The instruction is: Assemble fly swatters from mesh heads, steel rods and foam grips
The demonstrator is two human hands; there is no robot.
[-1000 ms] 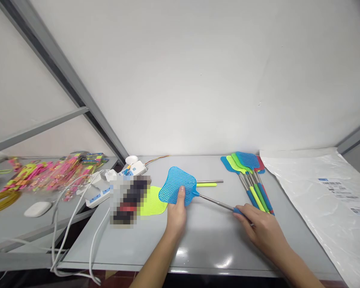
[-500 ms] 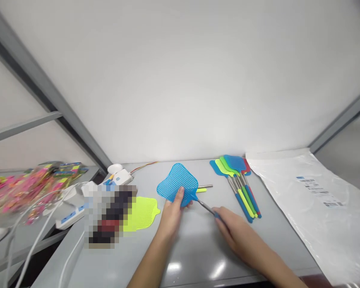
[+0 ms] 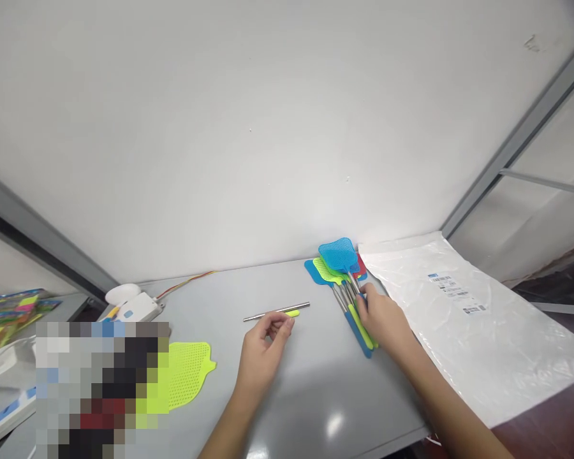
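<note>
My right hand (image 3: 382,315) is closed round the handle of a blue fly swatter (image 3: 338,252), whose perforated head lies over a fanned pile of fly swatters (image 3: 330,271) in blue, yellow-green and red. Their metal shafts and coloured grips (image 3: 358,325) point toward me, partly behind my right hand. My left hand (image 3: 263,350) is loosely curled with no visible object in it, thumb and fingers slightly apart. Just beyond its fingertips lie a thin metal rod (image 3: 277,311) and a yellow-green grip (image 3: 293,313). A loose yellow-green swatter head (image 3: 191,370) rests on the table to the left.
A large white plastic bag (image 3: 463,331) with a printed label covers the table's right side. On the left are a white adapter (image 3: 136,307) with coloured wires, a power strip (image 3: 9,414), packaged colourful items (image 3: 9,312) and a blurred-out patch. A pale wall stands behind the grey table (image 3: 316,395).
The blue fly swatter moved right and onto the pile in my right hand. My left hand let go of its head and is now by the rod and grip. The view shifted right.
</note>
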